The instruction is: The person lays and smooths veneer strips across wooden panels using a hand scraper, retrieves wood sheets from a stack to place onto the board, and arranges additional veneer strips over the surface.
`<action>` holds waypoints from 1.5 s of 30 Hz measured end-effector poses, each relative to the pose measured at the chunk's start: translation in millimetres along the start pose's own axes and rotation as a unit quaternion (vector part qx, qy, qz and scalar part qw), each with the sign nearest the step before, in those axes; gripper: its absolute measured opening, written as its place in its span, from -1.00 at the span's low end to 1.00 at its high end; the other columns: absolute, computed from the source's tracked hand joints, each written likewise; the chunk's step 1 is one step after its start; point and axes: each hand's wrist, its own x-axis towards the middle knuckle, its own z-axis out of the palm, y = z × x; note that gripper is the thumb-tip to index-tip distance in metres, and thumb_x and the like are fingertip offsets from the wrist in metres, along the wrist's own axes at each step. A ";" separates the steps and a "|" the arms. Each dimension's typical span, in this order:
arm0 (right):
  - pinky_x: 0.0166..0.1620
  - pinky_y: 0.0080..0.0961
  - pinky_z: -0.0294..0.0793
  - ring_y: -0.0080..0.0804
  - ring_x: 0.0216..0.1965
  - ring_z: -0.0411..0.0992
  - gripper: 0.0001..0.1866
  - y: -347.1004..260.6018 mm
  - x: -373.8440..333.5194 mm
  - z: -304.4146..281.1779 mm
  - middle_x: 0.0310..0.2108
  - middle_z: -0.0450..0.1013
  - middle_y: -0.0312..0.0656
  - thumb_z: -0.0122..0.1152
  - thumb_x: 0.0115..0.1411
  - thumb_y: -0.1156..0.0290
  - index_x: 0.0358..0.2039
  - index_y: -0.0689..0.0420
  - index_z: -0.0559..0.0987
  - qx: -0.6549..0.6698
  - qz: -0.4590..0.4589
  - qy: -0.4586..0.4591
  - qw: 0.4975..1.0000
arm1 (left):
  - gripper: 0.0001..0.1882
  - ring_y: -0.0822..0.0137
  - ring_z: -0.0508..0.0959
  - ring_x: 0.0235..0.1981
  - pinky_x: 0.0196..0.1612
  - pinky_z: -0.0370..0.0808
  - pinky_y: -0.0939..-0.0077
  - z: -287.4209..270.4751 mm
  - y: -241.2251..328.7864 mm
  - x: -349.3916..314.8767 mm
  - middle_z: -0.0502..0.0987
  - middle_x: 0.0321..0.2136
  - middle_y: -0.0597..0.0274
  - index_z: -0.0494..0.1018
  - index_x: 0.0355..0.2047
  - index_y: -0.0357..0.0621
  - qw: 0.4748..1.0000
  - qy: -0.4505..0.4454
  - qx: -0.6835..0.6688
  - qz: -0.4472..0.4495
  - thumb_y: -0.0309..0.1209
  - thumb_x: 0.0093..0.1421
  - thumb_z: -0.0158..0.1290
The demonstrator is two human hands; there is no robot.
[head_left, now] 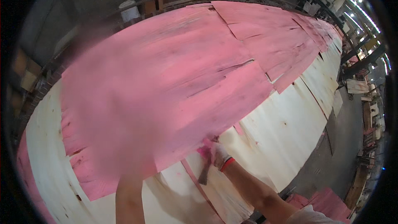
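My right hand [216, 154], in a pink-stained white glove with a red cuff, is closed at the near edge of a large pink veneer sheet [199, 91]. A short dark handle [204, 174] sticks out below its fingers; the rest of that tool is hidden in the hand. My left forearm [129, 197] reaches up over the near left part of the pink sheet. A smeary blur covers the left hand, so its fingers do not show. Pale, cream-coloured veneer sheets [273, 135] lie beneath the pink one and show along its near and left sides.
More pink sheets [269, 33] with cracks and torn edges overlap toward the far right. A white bucket [129, 11] stands behind the stack. Pink scraps [325, 203] lie at the lower right, beside the grey floor [342, 149]. Machinery stands at the far right.
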 end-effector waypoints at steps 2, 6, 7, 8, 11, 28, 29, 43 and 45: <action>-0.47 -0.45 0.54 -0.33 -0.49 0.49 -0.72 -3.5 -3.2 4.4 -0.38 0.47 -0.18 0.16 0.25 0.28 -0.11 0.13 0.43 -0.007 0.013 -0.002 1.000 | -0.43 -0.22 -0.02 0.33 0.35 -0.09 -0.01 1.3 -9.1 -0.2 0.01 0.32 -0.16 0.17 0.26 -0.02 1.000 0.001 0.012 0.011 -0.28 0.22 -0.14; -0.46 -0.44 0.58 -0.29 -0.47 0.52 -0.72 -1.3 1.5 11.2 -0.29 0.46 -0.15 0.14 0.24 0.36 -0.06 0.14 0.41 -0.025 0.044 0.022 0.998 | -0.44 -0.22 -0.01 0.32 0.34 -0.07 -0.02 4.3 -21.1 5.6 0.03 0.31 -0.16 0.18 0.25 -0.02 0.999 0.037 0.015 0.021 -0.29 0.22 -0.14; -0.45 -0.43 0.59 -0.29 -0.46 0.53 -0.72 -5.2 3.1 4.5 -0.27 0.46 -0.15 0.14 0.24 0.37 -0.06 0.14 0.40 -0.027 0.050 0.031 0.998 | -0.43 -0.22 0.01 0.31 0.33 -0.05 -0.02 -1.2 -7.1 10.3 0.04 0.30 -0.16 0.19 0.25 -0.02 0.999 0.036 0.004 0.030 -0.29 0.21 -0.13; -0.45 -0.43 0.59 -0.29 -0.46 0.53 -0.72 -3.2 5.2 5.0 -0.27 0.46 -0.15 0.14 0.24 0.37 -0.06 0.14 0.40 -0.029 0.051 0.029 0.998 | -0.43 -0.22 0.03 0.31 0.33 -0.02 -0.02 -11.5 -4.4 14.4 0.05 0.30 -0.17 0.20 0.25 -0.03 0.999 0.038 0.003 0.035 -0.29 0.20 -0.11; -0.47 -0.42 0.58 -0.29 -0.47 0.52 -0.72 3.9 10.5 8.6 -0.27 0.47 -0.18 0.14 0.25 0.37 -0.06 0.12 0.40 -0.005 0.036 0.029 0.999 | -0.44 -0.19 0.08 0.28 0.31 0.01 -0.01 -5.6 -20.1 26.3 0.10 0.27 -0.15 0.23 0.23 -0.02 0.999 0.039 -0.001 0.036 -0.31 0.18 -0.09; -0.53 -0.45 0.47 -0.38 -0.56 0.44 -0.87 8.5 15.6 2.6 -0.44 0.46 -0.21 0.05 0.32 0.31 -0.22 0.07 0.44 -0.017 -0.033 0.081 0.996 | -0.65 -0.03 0.53 -0.09 0.00 0.47 0.26 -75.9 -44.3 31.6 0.49 -0.03 -0.08 0.43 0.02 -0.15 0.955 0.136 -0.261 -0.034 -0.43 0.21 0.00; -0.53 -0.45 0.47 -0.38 -0.56 0.44 -0.87 13.4 17.5 10.1 -0.44 0.46 -0.21 0.05 0.32 0.31 -0.22 0.07 0.44 -0.021 -0.020 0.071 0.997 | -0.61 -0.03 0.50 -0.03 0.03 0.45 0.25 -80.4 -48.9 9.2 0.45 0.02 -0.09 0.41 0.05 -0.14 0.981 0.171 -0.093 0.022 -0.42 0.19 0.00; -0.51 -0.57 0.34 -0.49 -0.57 0.35 -0.68 12.2 35.7 -22.7 -0.58 0.36 -0.29 -0.08 0.37 0.21 -0.44 0.12 0.48 -0.072 -0.128 -0.160 0.976 | -0.43 -0.11 0.23 0.21 0.18 0.29 0.13 -107.0 -11.9 -202.1 0.20 0.19 -0.17 0.23 0.22 -0.05 0.990 0.035 -0.076 -0.110 -0.54 0.15 -0.09; -0.48 -0.52 0.39 -0.49 -0.54 0.32 -0.84 25.1 24.9 6.4 -0.48 0.35 -0.27 -0.02 0.35 0.25 -0.29 0.05 0.37 -0.079 -0.030 0.078 0.993 | -0.44 -0.12 0.25 0.18 0.16 0.30 0.13 -114.8 -19.9 -207.8 0.22 0.18 -0.18 0.25 0.21 -0.05 0.983 -0.033 -0.112 -0.145 -0.53 0.15 -0.09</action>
